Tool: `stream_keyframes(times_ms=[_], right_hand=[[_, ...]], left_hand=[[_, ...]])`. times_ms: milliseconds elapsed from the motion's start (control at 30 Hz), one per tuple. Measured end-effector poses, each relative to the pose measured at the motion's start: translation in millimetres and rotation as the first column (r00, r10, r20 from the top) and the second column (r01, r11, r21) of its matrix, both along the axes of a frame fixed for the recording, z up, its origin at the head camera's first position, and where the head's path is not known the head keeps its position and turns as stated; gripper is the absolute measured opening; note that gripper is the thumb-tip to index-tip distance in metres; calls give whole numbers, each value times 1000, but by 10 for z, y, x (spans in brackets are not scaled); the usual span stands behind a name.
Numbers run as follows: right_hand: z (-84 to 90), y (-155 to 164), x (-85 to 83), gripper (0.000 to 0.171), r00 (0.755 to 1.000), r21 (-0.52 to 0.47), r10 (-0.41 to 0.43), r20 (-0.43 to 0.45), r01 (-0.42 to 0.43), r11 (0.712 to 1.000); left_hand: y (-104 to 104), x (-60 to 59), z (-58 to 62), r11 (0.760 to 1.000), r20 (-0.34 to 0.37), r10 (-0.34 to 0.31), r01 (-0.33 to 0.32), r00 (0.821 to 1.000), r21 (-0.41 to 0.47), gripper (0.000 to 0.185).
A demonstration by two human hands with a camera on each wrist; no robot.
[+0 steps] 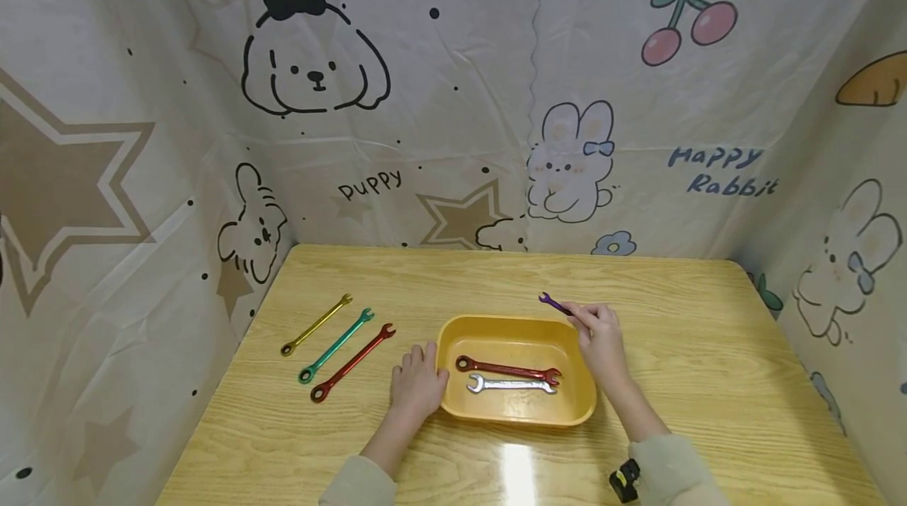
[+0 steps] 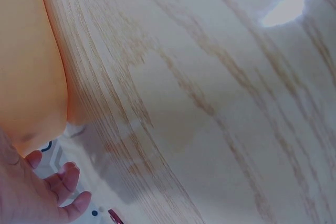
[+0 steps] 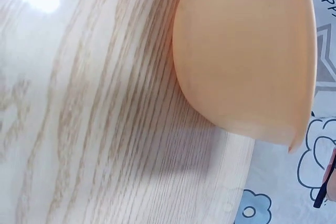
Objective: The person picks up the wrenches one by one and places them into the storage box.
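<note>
My right hand (image 1: pixel 602 341) pinches a small purple wrench (image 1: pixel 555 304) over the back right corner of the yellow plastic tub (image 1: pixel 510 411). Its open end points toward the back left. In the right wrist view only a fingertip and the wrench's dark end (image 3: pixel 321 195) show, at the right edge. My left hand (image 1: pixel 416 384) rests at the tub's left side, its thumb by the rim. In the left wrist view, its fingers (image 2: pixel 65 182) are loosely bent and hold nothing. Inside the tub lie a red wrench (image 1: pixel 506 369) and a silver double open-ended wrench (image 1: pixel 512 385), side by side.
Left of the tub, a yellow wrench (image 1: pixel 315 325), a green wrench (image 1: pixel 336 345) and another red wrench (image 1: pixel 352 363) lie slanted in a row on the wooden table (image 1: pixel 723 380). Printed cloth (image 1: pixel 453 97) hangs behind the table and at both sides.
</note>
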State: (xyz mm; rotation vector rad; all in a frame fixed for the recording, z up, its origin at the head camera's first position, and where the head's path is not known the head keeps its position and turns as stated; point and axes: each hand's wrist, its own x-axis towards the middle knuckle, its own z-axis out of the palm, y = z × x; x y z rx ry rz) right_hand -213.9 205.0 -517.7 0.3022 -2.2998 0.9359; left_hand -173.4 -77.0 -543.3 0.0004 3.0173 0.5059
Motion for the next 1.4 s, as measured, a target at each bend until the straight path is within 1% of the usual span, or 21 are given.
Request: stream_keyframes(times_ms=[200,500,700,933,1100,1400], right_hand=[[-9,-94,12,22,999,7,43,-6,-43,999],[-68,-212,7,21,996,56,86,17,-87,995],[-114,-289,5,20,991,75,131,20,-132,988],[-204,-354,6,22,987,117,154,39,-158,981],[-235,-396,4,22,983,144,177,43,-182,973],[-274,-444,-3,22,975,166,194,110,-211,963]], left_hand=[[-1,-1,19,1000,-8,-3,3,1000,7,31],[-17,-7,11,1000,-3,-5,5,1000,10,31],[-13,-2,7,1000,-12,-8,8,1000,7,32],[-12,-1,-1,1000,-10,-4,4,1000,5,33],[-11,2,8,1000,-4,0,0,1000,8,33],[-11,-2,5,1000,3,-1,1,1000,13,33]])
